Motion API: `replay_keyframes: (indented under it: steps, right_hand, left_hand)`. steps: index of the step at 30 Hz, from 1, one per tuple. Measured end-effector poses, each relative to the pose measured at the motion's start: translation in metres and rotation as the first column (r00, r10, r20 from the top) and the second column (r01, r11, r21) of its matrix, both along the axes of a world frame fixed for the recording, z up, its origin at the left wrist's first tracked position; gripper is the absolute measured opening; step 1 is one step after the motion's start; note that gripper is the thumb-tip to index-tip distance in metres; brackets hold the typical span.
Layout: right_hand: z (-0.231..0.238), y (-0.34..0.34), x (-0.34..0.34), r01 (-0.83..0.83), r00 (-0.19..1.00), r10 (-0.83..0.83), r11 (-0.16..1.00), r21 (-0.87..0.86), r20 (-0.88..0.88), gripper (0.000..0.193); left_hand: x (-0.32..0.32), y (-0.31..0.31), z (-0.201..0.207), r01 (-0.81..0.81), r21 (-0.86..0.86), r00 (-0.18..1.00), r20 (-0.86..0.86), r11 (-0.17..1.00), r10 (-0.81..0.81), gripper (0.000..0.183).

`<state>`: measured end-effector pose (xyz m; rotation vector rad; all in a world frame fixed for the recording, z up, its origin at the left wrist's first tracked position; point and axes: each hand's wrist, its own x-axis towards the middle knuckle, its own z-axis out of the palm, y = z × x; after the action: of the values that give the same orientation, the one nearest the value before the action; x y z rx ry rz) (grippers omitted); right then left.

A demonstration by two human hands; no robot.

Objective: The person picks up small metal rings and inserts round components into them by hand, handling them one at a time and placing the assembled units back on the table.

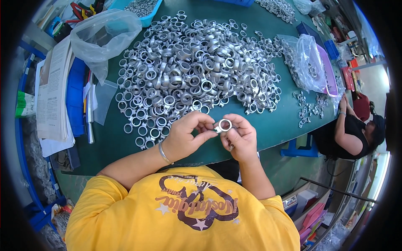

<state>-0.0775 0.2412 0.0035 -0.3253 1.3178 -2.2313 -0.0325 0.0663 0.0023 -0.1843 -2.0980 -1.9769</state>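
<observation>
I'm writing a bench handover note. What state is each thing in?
Left hand: pinching the metal ring.
Right hand: closed on the same ring.
Metal ring: held between both hands.
Ring pile: loose, heaped.
Turquoise tub: open, holding small metal parts.
Left clear bag: crumpled.
Lilac tray: open, partly behind another clear bag.
Papers: stacked.

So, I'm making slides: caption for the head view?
Both hands hold a metal ring; similar rings lie heaped on a green table.

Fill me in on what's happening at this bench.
At a green table, a person in a yellow T-shirt holds one metal ring with both the left hand and the right hand. A large loose pile of similar rings lies just beyond. Off to the right, another person is at the table's edge.
</observation>
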Motion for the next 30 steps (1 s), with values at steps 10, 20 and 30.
replay_keyframes:
  steps: [10, 20, 30]
  right_hand:
    - [-0.005, 0.001, 0.0, 0.037, 0.778, 0.244, 0.902, -0.429, 0.579, 0.025]
    - [0.004, -0.005, 0.007, 0.081, 0.891, -0.074, 0.997, 0.004, 0.447, 0.016]
    - [0.006, -0.003, 0.006, 0.072, 0.88, -0.105, 0.994, 0.088, 0.464, 0.015]
  left_hand:
    - [0.002, -0.007, -0.006, 0.004, -0.016, 0.999, -0.049, 1.0, -0.005, 0.022]
    - [0.0, -0.007, -0.005, -0.033, 0.025, 0.999, -0.018, 0.999, 0.033, 0.016]
    - [0.0, -0.008, -0.006, -0.053, 0.045, 0.998, -0.025, 0.998, 0.054, 0.015]
